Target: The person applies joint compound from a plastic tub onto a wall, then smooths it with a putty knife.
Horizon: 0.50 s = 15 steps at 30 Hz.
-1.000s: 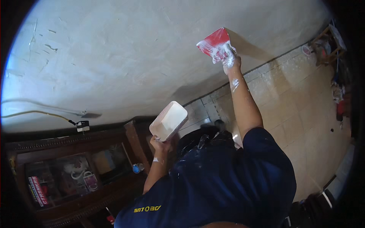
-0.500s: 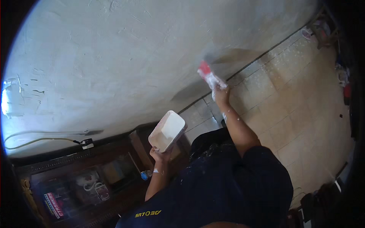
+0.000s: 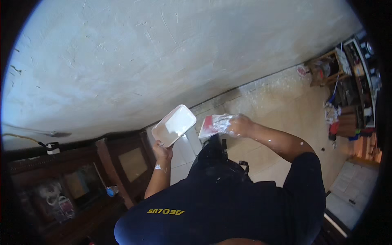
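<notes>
My left hand (image 3: 163, 151) is closed on the lower end of a white rectangular tub (image 3: 165, 122), which is tilted with its mouth toward me. Whitish material coats the inside of the tub. My right hand (image 3: 237, 124), smeared with white paste, is closed around a flat red putty scraper (image 3: 208, 125). The scraper's wide end points left at the tub, with a small gap between them. Its handle is hidden by my fingers and the paste. White spots mark both forearms.
A patchy grey-white wall (image 3: 118, 61) rises ahead, meeting a tiled floor (image 3: 269, 106) spattered white. A dark wooden cabinet (image 3: 110, 163) stands along the wall at left, near a plug with a cable (image 3: 52, 148). Shelves with clutter (image 3: 355, 77) stand at far right.
My right hand has drawn back from the wall with the scraper and now holds it beside the tub. The tub has shifted slightly up and left in view, and the view has turned.
</notes>
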Motion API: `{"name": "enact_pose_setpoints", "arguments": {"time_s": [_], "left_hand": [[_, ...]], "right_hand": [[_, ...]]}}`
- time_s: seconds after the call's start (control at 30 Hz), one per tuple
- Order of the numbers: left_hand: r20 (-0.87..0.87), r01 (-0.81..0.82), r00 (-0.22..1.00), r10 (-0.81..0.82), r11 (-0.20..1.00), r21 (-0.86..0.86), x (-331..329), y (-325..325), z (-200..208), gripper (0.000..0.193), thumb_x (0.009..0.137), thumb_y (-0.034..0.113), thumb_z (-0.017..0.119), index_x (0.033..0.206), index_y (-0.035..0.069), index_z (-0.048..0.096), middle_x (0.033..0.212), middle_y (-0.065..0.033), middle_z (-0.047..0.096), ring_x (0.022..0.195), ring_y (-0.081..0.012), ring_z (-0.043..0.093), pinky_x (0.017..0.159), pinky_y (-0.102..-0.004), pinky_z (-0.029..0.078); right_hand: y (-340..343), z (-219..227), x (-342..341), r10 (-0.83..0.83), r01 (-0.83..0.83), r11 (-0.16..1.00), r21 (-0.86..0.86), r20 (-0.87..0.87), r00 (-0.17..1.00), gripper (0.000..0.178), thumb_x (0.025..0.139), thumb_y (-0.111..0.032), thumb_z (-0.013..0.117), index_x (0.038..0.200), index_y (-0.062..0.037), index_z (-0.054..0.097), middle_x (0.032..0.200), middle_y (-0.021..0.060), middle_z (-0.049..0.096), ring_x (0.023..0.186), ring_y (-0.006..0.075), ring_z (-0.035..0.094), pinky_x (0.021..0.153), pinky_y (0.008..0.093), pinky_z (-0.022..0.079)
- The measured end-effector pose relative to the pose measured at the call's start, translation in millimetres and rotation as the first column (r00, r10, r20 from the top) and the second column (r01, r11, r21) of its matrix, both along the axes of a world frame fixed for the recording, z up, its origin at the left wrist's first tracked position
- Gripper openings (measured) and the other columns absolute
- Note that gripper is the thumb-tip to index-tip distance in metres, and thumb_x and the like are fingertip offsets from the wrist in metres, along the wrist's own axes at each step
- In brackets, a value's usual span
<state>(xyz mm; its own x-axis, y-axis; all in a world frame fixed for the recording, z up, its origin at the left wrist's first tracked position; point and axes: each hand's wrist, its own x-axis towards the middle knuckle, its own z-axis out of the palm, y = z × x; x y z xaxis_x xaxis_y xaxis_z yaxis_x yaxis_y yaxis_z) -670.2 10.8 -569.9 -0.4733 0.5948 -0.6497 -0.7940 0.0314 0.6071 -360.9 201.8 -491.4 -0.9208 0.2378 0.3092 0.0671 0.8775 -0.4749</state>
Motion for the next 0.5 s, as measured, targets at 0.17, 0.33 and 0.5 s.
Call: {"name": "enact_pose_setpoints", "arguments": {"time_s": [0.17,0.33,0.5], "left_hand": [[0.107,-0.104,0.990,0.093,0.989,0.105,25,7,2,0.055,0.074,0.028,0.036,0.125,0.007,0.042,0.120,-0.0145,0.049,0.107,-0.0354,0.050,0.089,-0.0511,0.042],[0.124,-0.107,0.989,0.085,0.978,0.181,45,22,27,0.057,0.074,0.029,0.036,0.127,0.008,0.040,0.122,-0.0156,0.046,0.109,-0.0362,0.048,0.090,-0.0514,0.042],[0.081,-0.196,0.980,0.184,0.960,0.199,67,21,52,0.061,0.071,0.030,0.040,0.127,0.007,0.040,0.122,-0.0152,0.046,0.110,-0.0348,0.048,0.088,-0.0487,0.043]], "right_hand": [[56,39,5,-0.687,0.598,0.704,-0.384,-0.150,0.711,0.020,0.077,0.001,0.058,0.096,0.0025,0.063,0.097,0.0139,0.065,0.093,0.0199,0.061,0.084,0.0306,0.047],[102,79,-45,-0.939,-0.200,0.048,-0.979,-0.113,0.326,0.022,0.082,-0.004,0.060,0.104,0.0006,0.057,0.094,0.0057,0.060,0.083,0.0143,0.057,0.075,0.0313,0.049],[138,12,-72,-0.941,-0.333,-0.089,-0.939,-0.030,0.338,0.022,0.082,-0.008,0.062,0.103,-0.0027,0.056,0.097,0.0044,0.058,0.084,0.0140,0.056,0.076,0.0327,0.049]]}}
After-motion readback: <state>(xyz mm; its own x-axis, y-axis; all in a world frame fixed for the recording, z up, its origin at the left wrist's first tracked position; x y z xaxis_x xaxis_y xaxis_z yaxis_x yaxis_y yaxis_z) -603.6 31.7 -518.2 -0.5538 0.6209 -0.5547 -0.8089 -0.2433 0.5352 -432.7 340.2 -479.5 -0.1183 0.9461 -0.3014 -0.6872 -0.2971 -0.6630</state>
